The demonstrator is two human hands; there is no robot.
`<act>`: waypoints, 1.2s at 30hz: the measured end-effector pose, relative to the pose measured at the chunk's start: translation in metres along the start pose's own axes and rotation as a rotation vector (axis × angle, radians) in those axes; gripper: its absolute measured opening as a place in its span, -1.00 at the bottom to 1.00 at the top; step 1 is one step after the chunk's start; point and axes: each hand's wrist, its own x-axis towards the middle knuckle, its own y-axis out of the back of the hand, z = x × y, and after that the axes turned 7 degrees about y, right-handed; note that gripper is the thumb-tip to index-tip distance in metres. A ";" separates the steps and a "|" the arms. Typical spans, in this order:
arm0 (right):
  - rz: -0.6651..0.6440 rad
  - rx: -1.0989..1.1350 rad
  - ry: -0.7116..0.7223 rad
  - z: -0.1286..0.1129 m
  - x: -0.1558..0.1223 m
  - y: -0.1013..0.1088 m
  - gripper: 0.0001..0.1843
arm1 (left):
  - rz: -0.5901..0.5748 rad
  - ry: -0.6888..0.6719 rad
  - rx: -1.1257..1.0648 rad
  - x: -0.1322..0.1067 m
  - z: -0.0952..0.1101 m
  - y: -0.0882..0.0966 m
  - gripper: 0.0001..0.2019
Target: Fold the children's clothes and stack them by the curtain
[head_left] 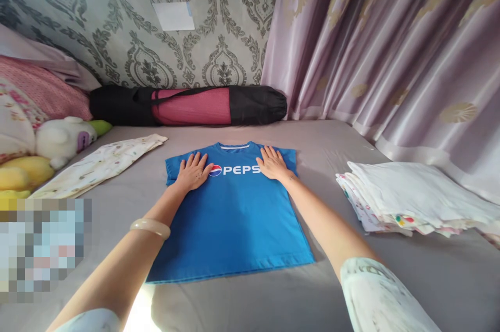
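A blue T-shirt [234, 217] with a white logo lies flat on the grey bed sheet [320, 149], collar toward the wall. My left hand [192, 171] rests flat on its upper left part, fingers stretched out. My right hand [272, 163] lies flat on the upper right part, fingers spread, partly covering the end of the logo. Both hands press on the cloth and hold nothing. A pale bangle [150, 226] sits on my left wrist.
A stack of folded white clothes [414, 199] lies at the right. A patterned cloth [101, 164] lies at the left beside plush toys [58, 139] and pillows. A rolled mat in a black bag [187, 105] lies along the wall. Curtains [390, 50] hang at the right.
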 end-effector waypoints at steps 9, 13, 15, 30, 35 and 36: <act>0.097 -0.002 0.100 -0.033 0.025 0.001 -0.30 | 0.102 -0.113 0.016 0.020 0.037 0.006 -0.37; 0.079 0.032 0.078 -0.034 0.032 -0.007 -0.29 | 0.062 -0.104 0.009 0.027 0.038 0.000 -0.37; 0.074 0.047 0.075 -0.032 0.033 -0.006 -0.30 | 0.056 -0.108 0.006 0.028 0.036 -0.001 -0.36; -0.027 0.038 0.282 -0.029 -0.103 -0.002 -0.28 | 0.000 -0.330 -0.037 -0.100 -0.009 -0.012 -0.32; 0.020 -0.015 0.317 -0.028 -0.136 -0.008 -0.31 | 0.041 -0.343 -0.030 -0.141 -0.023 -0.013 -0.33; 0.024 -0.021 0.334 -0.028 -0.144 -0.008 -0.32 | 0.039 -0.344 -0.034 -0.148 -0.025 -0.012 -0.33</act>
